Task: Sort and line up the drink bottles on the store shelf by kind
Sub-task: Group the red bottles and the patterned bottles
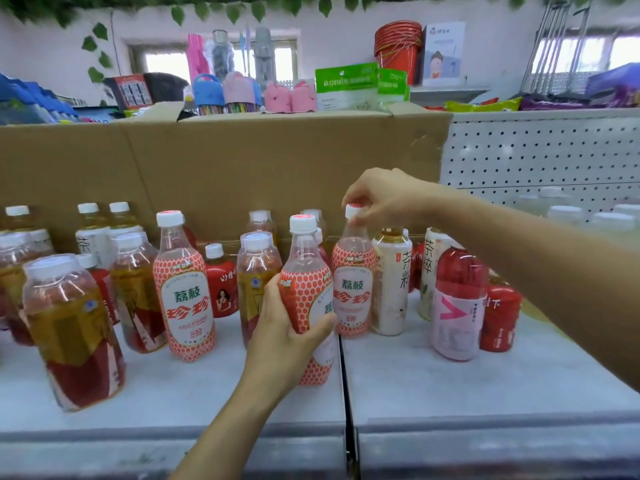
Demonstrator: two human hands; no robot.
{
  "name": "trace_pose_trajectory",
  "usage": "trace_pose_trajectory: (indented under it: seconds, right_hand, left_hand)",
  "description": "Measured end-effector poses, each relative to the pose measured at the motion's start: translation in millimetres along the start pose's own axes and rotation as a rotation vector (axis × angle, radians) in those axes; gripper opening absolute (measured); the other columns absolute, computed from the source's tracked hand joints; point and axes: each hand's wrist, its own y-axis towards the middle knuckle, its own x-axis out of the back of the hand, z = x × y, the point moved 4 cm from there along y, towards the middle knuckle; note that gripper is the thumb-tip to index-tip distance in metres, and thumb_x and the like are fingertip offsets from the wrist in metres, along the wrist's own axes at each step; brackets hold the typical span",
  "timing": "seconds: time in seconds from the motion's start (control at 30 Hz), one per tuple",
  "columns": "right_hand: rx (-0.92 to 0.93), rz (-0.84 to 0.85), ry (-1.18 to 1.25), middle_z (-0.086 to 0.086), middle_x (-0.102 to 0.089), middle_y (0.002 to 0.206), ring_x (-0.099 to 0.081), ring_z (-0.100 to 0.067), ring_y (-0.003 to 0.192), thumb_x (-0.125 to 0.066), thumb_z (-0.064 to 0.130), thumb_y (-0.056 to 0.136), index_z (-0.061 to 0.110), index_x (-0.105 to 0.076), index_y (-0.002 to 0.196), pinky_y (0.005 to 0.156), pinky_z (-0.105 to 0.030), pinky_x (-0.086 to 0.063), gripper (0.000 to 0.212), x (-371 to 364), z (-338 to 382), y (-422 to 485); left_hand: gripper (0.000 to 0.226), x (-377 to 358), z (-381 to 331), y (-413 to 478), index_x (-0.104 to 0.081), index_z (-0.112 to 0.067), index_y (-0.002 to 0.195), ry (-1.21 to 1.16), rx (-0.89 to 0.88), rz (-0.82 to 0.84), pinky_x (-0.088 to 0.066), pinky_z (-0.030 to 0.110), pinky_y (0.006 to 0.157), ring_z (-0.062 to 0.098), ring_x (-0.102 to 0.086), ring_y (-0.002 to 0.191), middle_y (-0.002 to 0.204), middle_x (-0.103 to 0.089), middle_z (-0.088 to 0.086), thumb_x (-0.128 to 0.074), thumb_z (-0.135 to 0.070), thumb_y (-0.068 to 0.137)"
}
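My left hand (282,336) grips the body of a lychee soda bottle (308,289) with a red-dotted label and white cap, standing near the shelf's middle. Just behind and right of it, my right hand (384,199) pinches the cap of a second lychee soda bottle (354,289). A third lychee bottle (185,292) stands free to the left. Amber tea bottles with red labels (74,327) crowd the left side. Right of my hands stand a white tea bottle (389,282), a pink-labelled red drink (457,306) and a small red bottle (500,318).
The white shelf (450,386) has bare room along its front and a dark seam at the middle. A big cardboard box (242,161) stands behind the bottles. A white pegboard panel (540,154) backs the right side, with blurred white-capped bottles before it.
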Motion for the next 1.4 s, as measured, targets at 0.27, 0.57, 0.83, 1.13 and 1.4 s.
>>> trace_pose_trajectory:
  seconds: [0.27,0.57,0.83,1.13,1.4]
  right_hand:
    - [-0.128,-0.136,0.173,0.001,-0.070,0.094,-0.065,-0.018,0.086,-0.061,0.037,0.090,0.017,-0.071,0.102,0.073,-0.036,-0.055,0.025,-0.8,10.3,-44.1]
    - [-0.312,-0.385,0.984,0.004,-0.044,0.145,-0.050,-0.014,0.128,-0.081,0.046,0.070,0.043,-0.016,0.144,0.107,-0.045,-0.044,0.098,-115.3,24.8,-105.0]
    - [-0.243,-0.431,1.024,0.011,-0.060,0.120,-0.062,0.002,0.106,-0.083,0.026,0.076,0.030,-0.036,0.138,0.089,-0.022,-0.055,0.078,-116.3,16.7,-119.8]
    - [-0.228,-0.489,1.014,0.010,-0.066,0.109,-0.067,0.000,0.094,-0.085,0.027,0.072,0.028,-0.046,0.130,0.079,-0.021,-0.058,0.070,-68.2,-22.8,-200.1]
    - [-0.251,-0.496,0.998,0.008,-0.071,0.101,-0.069,-0.001,0.088,-0.086,0.025,0.072,0.022,-0.051,0.125,0.074,-0.017,-0.057,0.064,-25.9,-100.3,-323.0]
  left_hand:
    - [0.087,-0.3,1.0,-0.7,-0.026,-0.038,0.142,-0.024,-0.038,-0.010,-0.054,0.043,0.097,0.010,-0.058,0.116,0.132,-0.053,-0.010,-0.081,-0.042,0.075]
    - [0.098,1.4,1.6,-6.8,-0.017,-0.047,0.147,-0.067,-0.102,-0.033,-0.052,0.042,0.102,0.010,-0.051,0.128,0.145,-0.044,-0.010,-0.081,-0.045,0.074]
    - [0.094,-2.7,-13.6,-13.0,-0.025,-0.041,0.148,-0.118,-0.123,-0.032,-0.051,0.036,0.103,0.000,-0.054,0.122,0.137,-0.050,-0.015,-0.083,-0.037,0.074]
    - [0.086,-63.0,-79.1,-67.1,-0.024,-0.041,0.147,-0.223,-0.163,-0.001,-0.057,0.019,0.081,-0.007,-0.061,0.107,0.124,-0.057,-0.021,-0.075,-0.039,0.078]
    - [0.082,-171.4,-130.1,-141.2,-0.029,-0.035,0.147,-0.284,-0.131,0.029,-0.059,0.031,0.088,0.001,-0.065,0.106,0.125,-0.062,-0.012,-0.076,-0.035,0.080]
